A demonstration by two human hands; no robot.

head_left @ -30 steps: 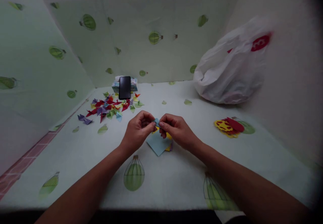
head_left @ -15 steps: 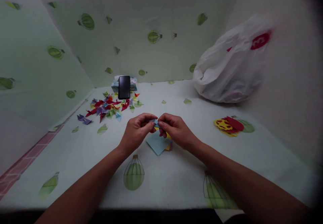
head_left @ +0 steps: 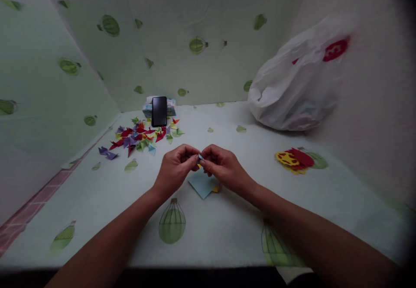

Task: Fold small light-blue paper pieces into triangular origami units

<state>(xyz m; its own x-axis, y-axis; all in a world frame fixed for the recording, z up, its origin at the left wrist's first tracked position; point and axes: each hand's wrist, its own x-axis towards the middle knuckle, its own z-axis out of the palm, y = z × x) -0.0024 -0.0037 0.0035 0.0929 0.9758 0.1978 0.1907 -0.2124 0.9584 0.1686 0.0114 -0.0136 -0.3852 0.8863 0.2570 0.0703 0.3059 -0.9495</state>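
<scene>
A small folded piece of light blue paper (head_left: 200, 157) is pinched between my two hands, mostly covered by fingers. My left hand (head_left: 178, 163) grips its left side between thumb and fingertips. On the other side, my right hand (head_left: 220, 162) presses it with thumb and index finger, the fingertips of both hands nearly meeting. Just beneath lies a square sheet of light blue paper (head_left: 203, 186), one corner toward me, on top of yellow paper (head_left: 216, 189) that peeks out at the right.
Back left is a heap of small folded paper pieces (head_left: 139, 137) in several colours. Behind it a phone (head_left: 159, 111) leans on a tissue box (head_left: 147, 109). To the right lie red and yellow paper cut-outs (head_left: 294, 160), below a full white plastic bag (head_left: 292, 88).
My hands have drawn closer together, the right thumb shifting over the folded blue paper, so less of it shows. The view has shifted slightly.
</scene>
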